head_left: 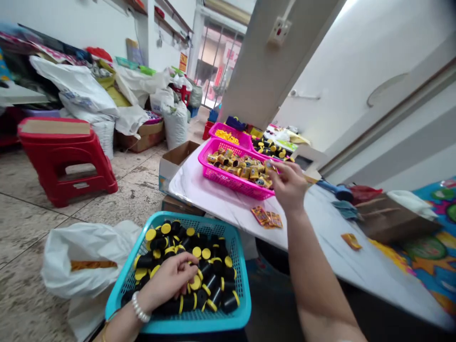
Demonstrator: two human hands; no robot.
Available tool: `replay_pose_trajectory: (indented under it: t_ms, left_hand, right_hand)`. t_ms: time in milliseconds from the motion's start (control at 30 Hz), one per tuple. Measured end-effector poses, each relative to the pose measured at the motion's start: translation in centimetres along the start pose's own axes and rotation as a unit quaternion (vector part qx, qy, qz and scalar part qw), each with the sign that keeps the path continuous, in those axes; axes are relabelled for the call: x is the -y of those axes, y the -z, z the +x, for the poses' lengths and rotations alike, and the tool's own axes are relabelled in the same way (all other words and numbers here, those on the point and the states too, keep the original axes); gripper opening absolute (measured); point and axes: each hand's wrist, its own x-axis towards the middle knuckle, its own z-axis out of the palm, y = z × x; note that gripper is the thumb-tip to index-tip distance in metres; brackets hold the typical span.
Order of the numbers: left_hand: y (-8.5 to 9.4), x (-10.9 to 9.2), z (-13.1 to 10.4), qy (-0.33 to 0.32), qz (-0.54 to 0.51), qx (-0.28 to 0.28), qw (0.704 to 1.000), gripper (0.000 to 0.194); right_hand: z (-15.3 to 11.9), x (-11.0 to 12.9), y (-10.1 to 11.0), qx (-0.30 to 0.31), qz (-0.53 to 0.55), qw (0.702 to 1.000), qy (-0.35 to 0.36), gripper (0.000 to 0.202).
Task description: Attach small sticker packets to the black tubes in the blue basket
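Note:
My left hand, a bead bracelet on its wrist, rests with curled fingers on black canisters with yellow caps in a blue basket. What its fingers hold, if anything, is hidden under them. Out over the right end of a pink basket, my right hand pinches a small yellow printed sleeve. That basket is full of similar yellow printed pieces, some of them open tubes. Flat orange printed packets lie on the white table below it.
Behind stands another pink basket with yellow rings, beside a pile of black and yellow canisters. A loose yellow sleeve lies on the table at right. An open carton, a white sack and a red stool occupy the left.

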Motion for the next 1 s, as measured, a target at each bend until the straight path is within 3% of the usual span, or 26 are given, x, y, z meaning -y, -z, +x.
replay_pose_trajectory:
  t_ms: [100,167,300,367,467,567,733,900,1000]
  left_hand:
    - [0.1,0.0,-0.3,-0.006,0.029,-0.010,0.999,0.041]
    - [0.3,0.0,-0.3,-0.004,0.034,-0.018,0.999,0.041]
    - [0.8,-0.2,-0.3,-0.002,0.042,-0.032,0.999,0.039]
    - [0.8,-0.3,-0.3,0.001,0.042,-0.027,0.999,0.039]
    - [0.5,-0.5,-0.2,0.004,0.039,-0.018,0.999,0.036]
    - [0.2,-0.8,-0.1,-0.011,0.031,-0.035,0.999,0.034]
    - [0.2,-1.9,-0.1,-0.038,-0.037,-0.076,0.996,0.038]
    - [0.4,-2.6,-0.1,-0.072,-0.070,-0.107,0.989,0.037]
    - [0.8,-2.0,0.1,-0.073,-0.084,-0.141,0.984,0.030]
  right_hand:
    - [0.4,-1.6,0.8,0.051,-0.077,0.996,-0.002,0.028]
    - [-1.9,-1.7,1.4,0.070,-0.077,0.995,-0.011,0.025]
    - [-7.9,-2.2,2.1,0.190,-0.122,0.974,-0.021,0.018]
    - [-9.6,-3.1,2.0,0.227,-0.145,0.962,-0.040,0.017]
    - [-10.2,-4.5,1.5,0.240,-0.131,0.960,-0.053,0.016]
    - [-9.6,-4.5,1.4,0.219,-0.124,0.968,-0.022,0.015]
    - [-11.7,0.7,0.6,0.122,-0.060,0.991,0.015,0.009]
    - [-17.6,8.0,-3.3,0.285,0.058,0.954,0.077,0.013]
    - [-20.4,10.3,-5.1,0.323,0.116,0.937,0.064,0.014]
